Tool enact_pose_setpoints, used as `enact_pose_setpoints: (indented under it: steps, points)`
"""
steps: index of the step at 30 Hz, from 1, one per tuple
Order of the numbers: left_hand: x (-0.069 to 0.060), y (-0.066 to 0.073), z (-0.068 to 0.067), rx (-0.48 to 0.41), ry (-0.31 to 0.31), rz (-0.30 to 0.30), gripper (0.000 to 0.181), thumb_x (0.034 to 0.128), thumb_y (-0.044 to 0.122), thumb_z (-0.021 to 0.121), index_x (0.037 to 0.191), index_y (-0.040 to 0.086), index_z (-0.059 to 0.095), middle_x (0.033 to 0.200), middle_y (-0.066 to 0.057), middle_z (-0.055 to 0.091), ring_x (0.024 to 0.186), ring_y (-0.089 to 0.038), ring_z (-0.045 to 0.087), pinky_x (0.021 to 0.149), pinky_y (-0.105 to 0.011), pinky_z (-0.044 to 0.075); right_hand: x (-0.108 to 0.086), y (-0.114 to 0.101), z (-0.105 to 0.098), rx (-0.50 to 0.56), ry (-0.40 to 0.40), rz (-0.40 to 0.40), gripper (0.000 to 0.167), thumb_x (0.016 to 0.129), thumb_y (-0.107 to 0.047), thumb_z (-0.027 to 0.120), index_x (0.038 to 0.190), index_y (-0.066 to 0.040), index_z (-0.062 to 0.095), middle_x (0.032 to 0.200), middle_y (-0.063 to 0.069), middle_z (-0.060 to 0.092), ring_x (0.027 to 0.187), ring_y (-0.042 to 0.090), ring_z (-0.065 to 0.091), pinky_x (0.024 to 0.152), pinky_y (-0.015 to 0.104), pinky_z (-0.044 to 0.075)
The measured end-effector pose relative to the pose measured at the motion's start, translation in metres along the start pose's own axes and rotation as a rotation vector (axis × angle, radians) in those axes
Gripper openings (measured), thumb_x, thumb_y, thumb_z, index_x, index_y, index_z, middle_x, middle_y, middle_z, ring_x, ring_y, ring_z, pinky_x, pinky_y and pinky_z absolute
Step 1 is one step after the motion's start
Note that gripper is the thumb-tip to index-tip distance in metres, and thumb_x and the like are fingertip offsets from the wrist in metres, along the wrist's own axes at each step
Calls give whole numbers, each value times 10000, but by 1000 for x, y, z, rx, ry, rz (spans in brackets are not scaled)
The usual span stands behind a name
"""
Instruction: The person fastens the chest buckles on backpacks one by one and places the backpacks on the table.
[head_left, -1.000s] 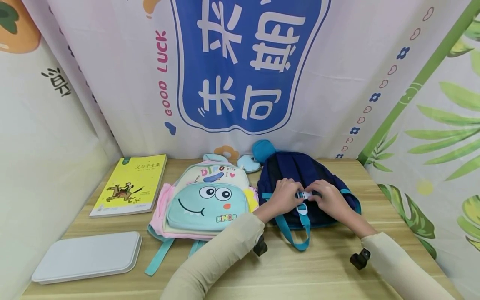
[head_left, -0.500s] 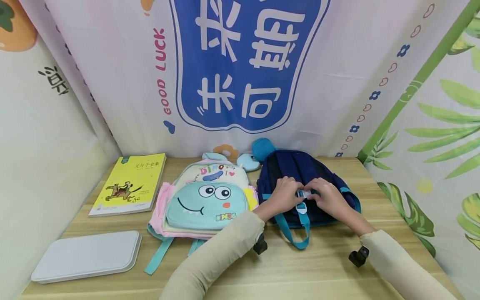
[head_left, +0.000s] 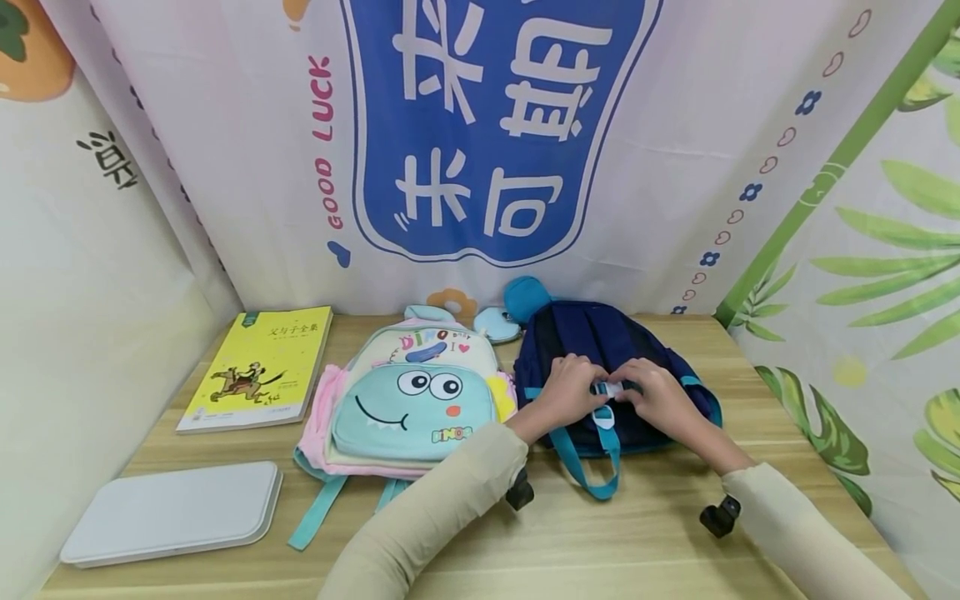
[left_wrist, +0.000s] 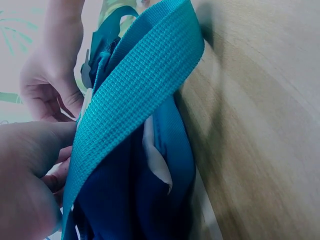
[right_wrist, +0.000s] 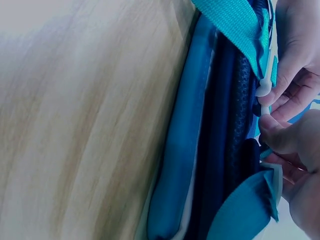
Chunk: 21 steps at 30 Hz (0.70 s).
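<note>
A navy backpack (head_left: 581, 329) with teal trim lies on the table, its shoulder-strap side up. My left hand (head_left: 572, 390) and right hand (head_left: 656, 398) meet over it, thumbs and fingertips pinching a small white buckle (head_left: 613, 389) from either side. Just below, a white strap adjuster (head_left: 603, 417) sits on the teal webbing strap (head_left: 611, 479), which loops onto the table. In the left wrist view this strap (left_wrist: 137, 90) partly hides the fingers. The right wrist view has the right hand (right_wrist: 300, 165) close to a white plastic piece (right_wrist: 264, 89); how the buckle parts fit together is hidden.
A pink and mint dinosaur backpack (head_left: 412, 408) lies left of the navy one. Further left are a yellow book (head_left: 262, 367) and a flat white case (head_left: 176, 510). A printed curtain (head_left: 637, 208) hangs behind the wooden table (head_left: 600, 558).
Both hands stay at the buckle with only tiny finger shifts. The bags, book and white case have not moved; the head view has tilted slightly.
</note>
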<state>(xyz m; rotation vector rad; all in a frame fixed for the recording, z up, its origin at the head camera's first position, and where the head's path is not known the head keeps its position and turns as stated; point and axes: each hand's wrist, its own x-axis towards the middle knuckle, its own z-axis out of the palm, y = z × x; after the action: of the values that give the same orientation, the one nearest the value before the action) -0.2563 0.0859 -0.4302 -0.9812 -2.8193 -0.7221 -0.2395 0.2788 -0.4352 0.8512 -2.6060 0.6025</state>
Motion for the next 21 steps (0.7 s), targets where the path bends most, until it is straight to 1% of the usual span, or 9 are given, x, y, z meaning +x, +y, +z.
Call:
enact_pose_setpoints:
  steps: [5,10,17,21]
  points:
    - [-2,1,0,12,7,-11,268,946,300,744,1188,186,761,1005,34,685,861,-113,513,846,-282,371,-1,1,-1,-9,-19,2,240,811,71,792,1017,-46,754,1008,79,723,948,266,670,783,427,574]
    - [-2,1,0,27,0,-26,277,950,317,736,1198,197,756,1019,40,682,882,-117,519,877,-311,381,-3,1,-2,-10,-27,0,228,825,40,792,1035,-40,756,1024,87,721,954,272,674,790,431,575]
    - [-1,0,1,41,-13,-45,276,960,345,719,1201,213,753,1027,41,665,872,-122,488,847,-312,351,-4,3,-2,-13,-47,11,215,858,0,779,1068,-42,756,1051,91,721,969,273,679,801,441,577]
    - [-2,1,1,50,-18,-60,277,966,360,708,1201,219,749,1066,32,653,913,-144,480,868,-330,356,-5,4,-2,-9,-49,11,217,860,-8,782,1073,-38,758,1066,102,723,983,286,680,810,458,577]
